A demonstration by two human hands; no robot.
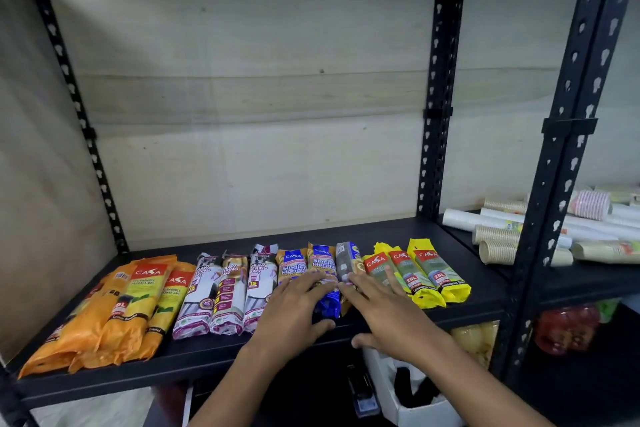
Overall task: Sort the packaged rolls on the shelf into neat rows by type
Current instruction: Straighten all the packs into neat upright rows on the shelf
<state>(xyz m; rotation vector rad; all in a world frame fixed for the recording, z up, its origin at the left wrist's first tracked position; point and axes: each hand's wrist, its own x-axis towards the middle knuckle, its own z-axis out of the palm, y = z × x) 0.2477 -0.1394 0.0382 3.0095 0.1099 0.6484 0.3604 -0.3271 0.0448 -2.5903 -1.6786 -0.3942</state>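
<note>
Packaged rolls lie in a row along the front of the black shelf [485,267]. From the left: orange packs [114,308], white and purple drawstring packs [225,291], blue and orange single-handle packs [320,262], a grey and blue pack [346,260], and yellow 25L packs [433,274]. My left hand [294,312] lies flat with straight fingers on the blue single-handle packs. My right hand [384,305] rests flat beside it, fingers spread over the grey and blue pack and the nearest yellow pack. The two hands' fingertips nearly touch.
Black perforated uprights [433,121] frame the bay; a plywood back panel [242,114] stands behind. The neighbouring shelf on the right holds stacked paper cups and white rolls [498,239]. Below the shelf sit a white box [415,402] and bagged goods [564,329].
</note>
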